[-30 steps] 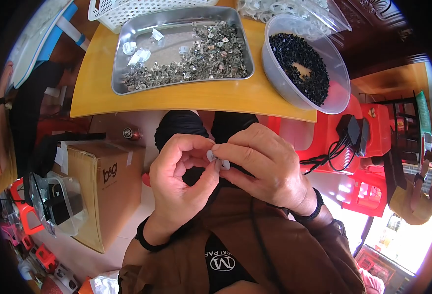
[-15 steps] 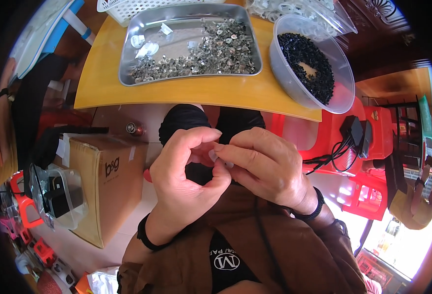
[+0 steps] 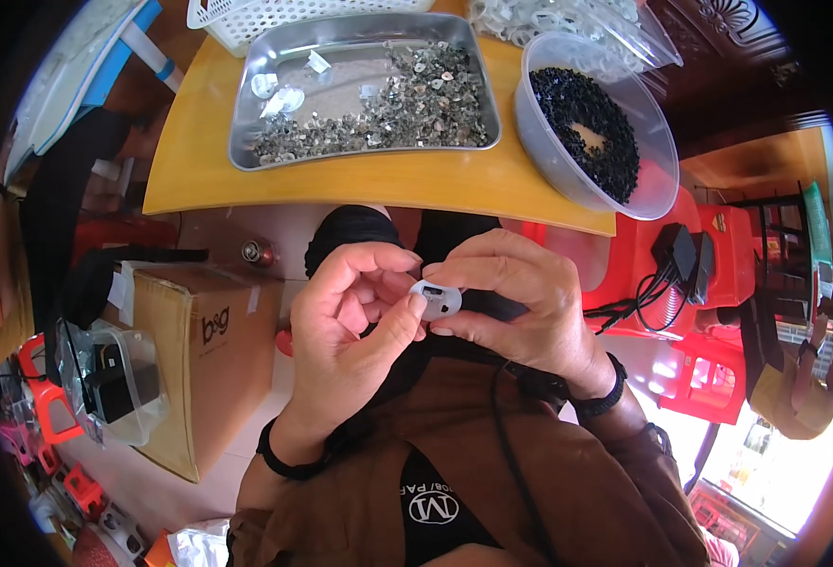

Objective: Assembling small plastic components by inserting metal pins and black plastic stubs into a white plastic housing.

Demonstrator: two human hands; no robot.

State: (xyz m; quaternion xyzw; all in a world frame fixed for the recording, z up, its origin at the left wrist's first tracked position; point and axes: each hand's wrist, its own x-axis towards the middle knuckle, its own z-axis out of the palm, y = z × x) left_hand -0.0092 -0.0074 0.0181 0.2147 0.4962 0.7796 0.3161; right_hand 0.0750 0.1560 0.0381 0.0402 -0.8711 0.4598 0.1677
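Observation:
Above my lap, a small whitish plastic piece (image 3: 440, 301) with dark openings or inserts is held between both hands. My left hand (image 3: 355, 307) pinches its left edge with the thumb and fingers. My right hand (image 3: 520, 302) grips the opposite side, index finger on top and thumb below. Beyond the hands, a metal tray (image 3: 369, 163) on the table holds many small metal parts and a few white pieces. To its right, a translucent round tub (image 3: 657, 142) contains small black parts.
The yellow table (image 3: 379, 187) lies in front of my knees. A white perforated basket (image 3: 237, 26) and a pile of clear plastic rings (image 3: 568, 24) stand at the back. Left is a cardboard box (image 3: 199, 378); right, a red stool (image 3: 719, 250) carries black adapters with cables (image 3: 667, 283).
The whitish piece has turned so its face with dark spots shows. My left fingers have spread somewhat, and my right thumb and index finger have parted around the piece.

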